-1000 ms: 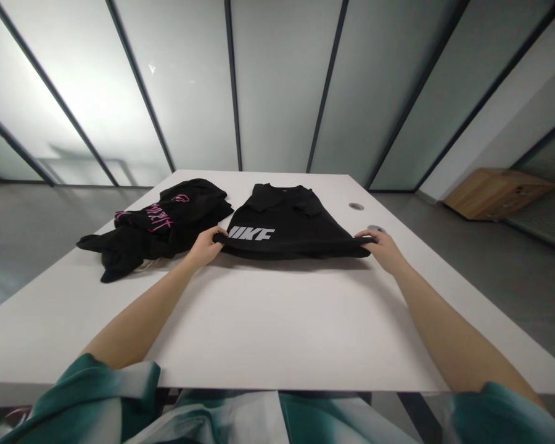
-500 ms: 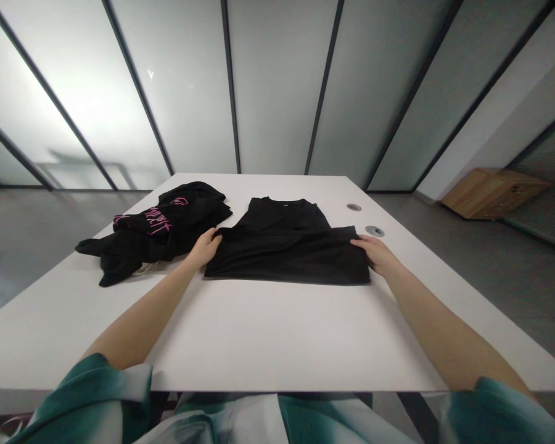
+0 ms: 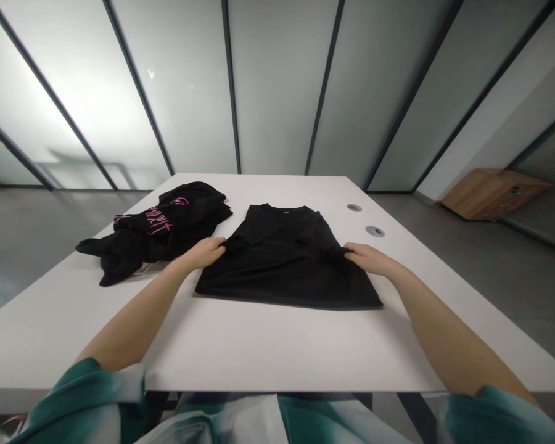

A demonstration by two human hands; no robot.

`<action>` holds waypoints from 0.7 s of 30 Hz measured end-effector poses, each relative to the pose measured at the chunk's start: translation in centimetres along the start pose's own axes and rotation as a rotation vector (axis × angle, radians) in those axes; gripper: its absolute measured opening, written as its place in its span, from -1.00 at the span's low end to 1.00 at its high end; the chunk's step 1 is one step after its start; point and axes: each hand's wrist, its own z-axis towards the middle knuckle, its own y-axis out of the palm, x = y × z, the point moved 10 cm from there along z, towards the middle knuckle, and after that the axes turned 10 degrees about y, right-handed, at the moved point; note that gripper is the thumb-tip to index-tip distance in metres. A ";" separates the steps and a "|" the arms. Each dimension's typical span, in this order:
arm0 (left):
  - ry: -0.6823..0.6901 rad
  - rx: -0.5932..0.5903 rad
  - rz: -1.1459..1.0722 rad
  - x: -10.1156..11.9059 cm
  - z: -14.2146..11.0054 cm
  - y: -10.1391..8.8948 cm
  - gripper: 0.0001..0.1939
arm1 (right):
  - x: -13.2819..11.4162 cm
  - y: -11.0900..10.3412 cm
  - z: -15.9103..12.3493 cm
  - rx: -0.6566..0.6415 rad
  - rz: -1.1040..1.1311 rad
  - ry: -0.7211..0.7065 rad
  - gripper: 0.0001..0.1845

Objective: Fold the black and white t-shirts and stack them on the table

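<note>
A black T-shirt [image 3: 287,262] lies flat on the white table [image 3: 268,345], plain side up, neck toward the far edge. My left hand [image 3: 206,251] rests on its left edge with fingers curled onto the cloth. My right hand [image 3: 365,258] sits on its right edge, fingers pinched on the fabric near a fold. Both forearms reach in from the near side.
A crumpled black garment with pink lettering [image 3: 160,228] lies left of the shirt. Two round cable grommets [image 3: 374,231] are set in the table at the right. Frosted glass wall panels stand behind; a wooden cabinet [image 3: 494,191] is on the floor at far right.
The shirt's lower part, held up and showing white lettering a second ago, has been flipped toward me and laid flat. Both hands moved from the hem corners to the shirt's sides.
</note>
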 end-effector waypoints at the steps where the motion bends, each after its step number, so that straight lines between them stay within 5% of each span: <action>1: -0.008 -0.010 -0.110 -0.2 -0.2 -0.1 -0.78 | 0.1 0.0 -0.2 -0.043 0.062 0.004 -0.84; 5: -0.125 0.003 -0.495 -2.0 -1.5 -0.9 -0.80 | 1.9 -0.9 -1.0 -0.086 0.353 0.103 -0.83; 10: -0.174 0.223 -0.915 -2.5 -1.0 -2.8 -0.75 | 2.9 -1.7 -1.1 -0.092 0.764 0.184 -0.70; 15: -0.099 0.505 -1.150 -2.5 3.1 -4.6 -0.72 | 2.9 -4.6 2.3 0.145 1.065 0.136 -0.72; 21: -0.163 0.704 -1.081 -5.6 9.0 -4.8 -0.85 | 4.7 -6.1 8.3 0.363 1.140 0.220 -0.82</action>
